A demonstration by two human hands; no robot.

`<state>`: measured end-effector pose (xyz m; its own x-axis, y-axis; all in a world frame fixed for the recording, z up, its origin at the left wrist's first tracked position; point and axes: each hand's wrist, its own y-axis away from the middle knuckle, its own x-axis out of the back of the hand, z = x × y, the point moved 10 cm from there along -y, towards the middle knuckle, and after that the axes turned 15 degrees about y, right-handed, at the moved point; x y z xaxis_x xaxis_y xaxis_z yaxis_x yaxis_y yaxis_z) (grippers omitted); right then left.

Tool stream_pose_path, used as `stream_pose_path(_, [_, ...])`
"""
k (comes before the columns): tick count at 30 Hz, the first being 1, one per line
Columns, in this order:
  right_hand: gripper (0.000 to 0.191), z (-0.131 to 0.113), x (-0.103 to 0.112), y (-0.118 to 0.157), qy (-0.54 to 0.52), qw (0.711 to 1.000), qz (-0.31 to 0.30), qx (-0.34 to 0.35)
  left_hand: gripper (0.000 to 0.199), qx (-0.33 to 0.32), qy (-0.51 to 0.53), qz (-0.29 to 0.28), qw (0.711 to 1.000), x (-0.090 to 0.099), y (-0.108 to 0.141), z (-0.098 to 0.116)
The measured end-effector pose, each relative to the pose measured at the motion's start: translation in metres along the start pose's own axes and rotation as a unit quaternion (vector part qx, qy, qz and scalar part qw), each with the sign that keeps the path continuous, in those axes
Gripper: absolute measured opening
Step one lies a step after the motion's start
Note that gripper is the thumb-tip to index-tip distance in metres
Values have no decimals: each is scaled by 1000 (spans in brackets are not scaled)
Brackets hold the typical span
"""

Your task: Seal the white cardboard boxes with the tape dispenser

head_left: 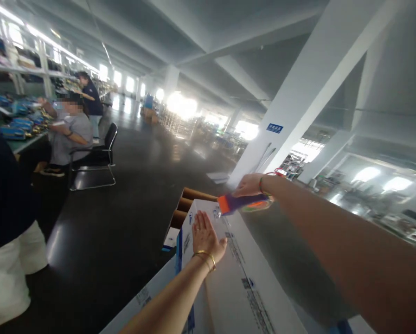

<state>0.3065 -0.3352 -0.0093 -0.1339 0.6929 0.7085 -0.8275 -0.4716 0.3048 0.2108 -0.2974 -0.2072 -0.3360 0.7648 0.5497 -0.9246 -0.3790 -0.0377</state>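
Tape dispenser [243, 203] gripped in the right hand [248, 184] could veer off the carton [242, 273] seam if the flat, spread left hand [205, 237] slips.

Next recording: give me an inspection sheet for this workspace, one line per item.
Surface: white carton top, printed labels, flaps closed.
Job's things: orange and purple tape dispenser at the carton's far edge.
Clutter: brown cardboard tubes beyond the carton.
Hands: left hand flat, open on the carton; right hand gripping the dispenser.
Cables: nothing seen.
Surroundings: dark glossy floor, white pillar, black chair, seated person at a bench at left, another person standing behind.
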Motion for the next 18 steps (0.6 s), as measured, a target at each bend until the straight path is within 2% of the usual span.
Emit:
stream_pose_path(3, [67,-5,5,6,12,999,34,-12,109,13,-40,34,999,-3,-6,-11])
stream_pose_path(6, [75,-4,3,1,16,998,48,-32,107,7,-51,43,998,-8,-10,-18])
stream_pose_path(12, [84,10,-21,-19,3,998,50,-29,105,-10,-67,49,997,-9,-10,-14])
stream_pose_path(18, [85,16,-40,-25,-31,997,69,-24,102,-15,-91,36,995,-4,-9,-14])
